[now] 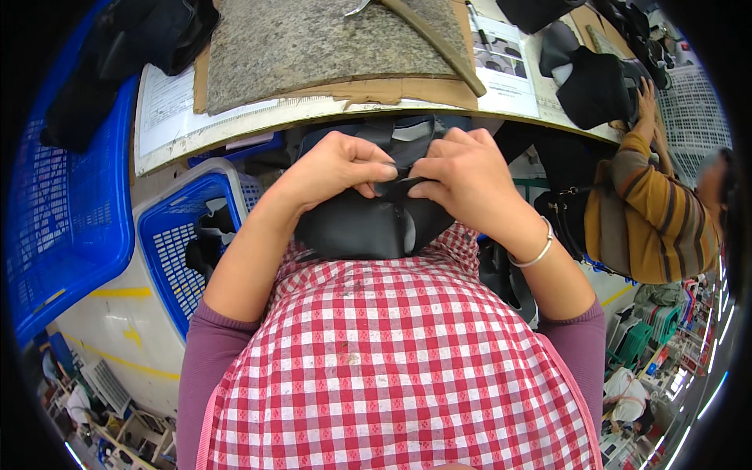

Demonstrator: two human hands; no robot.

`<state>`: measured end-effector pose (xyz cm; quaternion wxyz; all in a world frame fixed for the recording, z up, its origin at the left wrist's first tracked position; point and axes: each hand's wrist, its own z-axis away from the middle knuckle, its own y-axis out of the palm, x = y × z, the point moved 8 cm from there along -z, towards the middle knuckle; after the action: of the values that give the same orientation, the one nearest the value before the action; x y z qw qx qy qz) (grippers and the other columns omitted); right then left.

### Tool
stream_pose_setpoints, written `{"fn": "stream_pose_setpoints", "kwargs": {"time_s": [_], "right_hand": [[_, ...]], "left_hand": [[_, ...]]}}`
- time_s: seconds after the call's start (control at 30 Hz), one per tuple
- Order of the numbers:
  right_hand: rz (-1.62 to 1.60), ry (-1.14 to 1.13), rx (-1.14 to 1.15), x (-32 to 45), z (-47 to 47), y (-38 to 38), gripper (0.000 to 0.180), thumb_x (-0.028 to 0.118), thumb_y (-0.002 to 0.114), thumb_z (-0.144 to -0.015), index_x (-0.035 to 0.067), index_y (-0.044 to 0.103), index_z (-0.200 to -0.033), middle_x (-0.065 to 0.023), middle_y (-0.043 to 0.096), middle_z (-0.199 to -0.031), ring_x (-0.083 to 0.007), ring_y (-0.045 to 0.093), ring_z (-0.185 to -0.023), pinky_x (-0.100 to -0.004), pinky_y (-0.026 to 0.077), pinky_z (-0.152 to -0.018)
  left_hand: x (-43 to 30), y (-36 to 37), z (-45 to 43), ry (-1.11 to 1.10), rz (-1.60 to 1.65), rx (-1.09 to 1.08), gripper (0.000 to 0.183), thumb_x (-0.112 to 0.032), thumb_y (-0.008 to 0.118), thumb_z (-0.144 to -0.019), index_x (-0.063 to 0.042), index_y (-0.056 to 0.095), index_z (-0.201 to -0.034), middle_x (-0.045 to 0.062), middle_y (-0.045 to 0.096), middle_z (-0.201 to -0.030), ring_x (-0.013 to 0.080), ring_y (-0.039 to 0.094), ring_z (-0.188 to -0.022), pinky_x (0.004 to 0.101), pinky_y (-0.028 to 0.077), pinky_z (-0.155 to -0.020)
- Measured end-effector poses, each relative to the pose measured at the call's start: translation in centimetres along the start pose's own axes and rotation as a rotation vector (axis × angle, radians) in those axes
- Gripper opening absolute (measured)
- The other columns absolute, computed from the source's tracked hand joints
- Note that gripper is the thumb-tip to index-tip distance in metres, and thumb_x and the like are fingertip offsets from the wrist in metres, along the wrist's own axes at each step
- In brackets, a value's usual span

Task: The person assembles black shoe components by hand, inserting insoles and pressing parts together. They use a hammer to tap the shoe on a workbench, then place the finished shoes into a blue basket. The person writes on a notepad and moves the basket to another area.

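A black leather-like piece (352,226) lies across my lap, below the front edge of the table. My left hand (346,164) pinches it between thumb and fingers near its upper middle. Close beside it, my right hand (461,170) grips a raised edge of the same piece, the thumb underneath. The fingertips of both hands nearly meet, and they hide the exact spot being held. More dark material with a grey patch (411,130) shows just beyond the hands, partly under the table edge.
On the worktable (170,154) rests a stone slab (329,53), with a wooden-handled hammer (435,44) on it. A marker pen (479,26) lies on printed sheets (508,97). Blue baskets (176,247) stand at left. A person in a striped sweater (658,217) handles black pieces (593,88) at right.
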<state>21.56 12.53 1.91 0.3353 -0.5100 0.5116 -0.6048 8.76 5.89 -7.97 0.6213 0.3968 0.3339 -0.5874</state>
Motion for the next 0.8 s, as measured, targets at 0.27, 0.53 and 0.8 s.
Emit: {"fn": "stream_pose_setpoints", "kwargs": {"time_s": [0.27, 0.53, 0.8], "right_hand": [[-0.299, 0.163, 0.066, -1.5, -0.4, 0.2, 0.03, 0.024, 0.087, -0.075, 0.011, 0.066, -0.091, -0.0019, 0.069, -0.08, -0.0231, 0.065, -0.082, -0.0366, 0.042, -0.083], [-0.271, 0.122, 0.05, -0.8, -1.3, 0.0, 0.035, 0.026, 0.087, -0.076, 0.011, 0.062, -0.095, -0.0024, 0.07, -0.081, -0.0246, 0.067, -0.08, -0.0374, 0.043, -0.08], [-0.259, 0.136, 0.094, -1.7, -1.3, 0.7, 0.035, 0.026, 0.087, -0.078, 0.011, 0.062, -0.096, -0.0036, 0.069, -0.084, -0.0259, 0.066, -0.083, -0.0389, 0.045, -0.08]], "left_hand": [[1.2, -0.3, 2.5, 0.19, 0.206, -0.053, 0.029, 0.001, 0.07, -0.094, 0.003, 0.073, -0.123, 0.006, 0.077, -0.1, 0.0085, 0.069, -0.085, 0.025, 0.057, -0.08], [0.7, -0.1, 1.9, 0.199, 0.099, -0.173, 0.021, 0.0, 0.067, -0.096, 0.002, 0.075, -0.115, 0.001, 0.075, -0.094, 0.0071, 0.064, -0.079, 0.0241, 0.053, -0.072], [-0.2, 0.1, 2.5, 0.283, -0.121, -0.258, 0.017, -0.003, 0.063, -0.099, 0.0, 0.074, -0.112, -0.001, 0.07, -0.086, 0.0055, 0.059, -0.076, 0.0238, 0.051, -0.072]]}}
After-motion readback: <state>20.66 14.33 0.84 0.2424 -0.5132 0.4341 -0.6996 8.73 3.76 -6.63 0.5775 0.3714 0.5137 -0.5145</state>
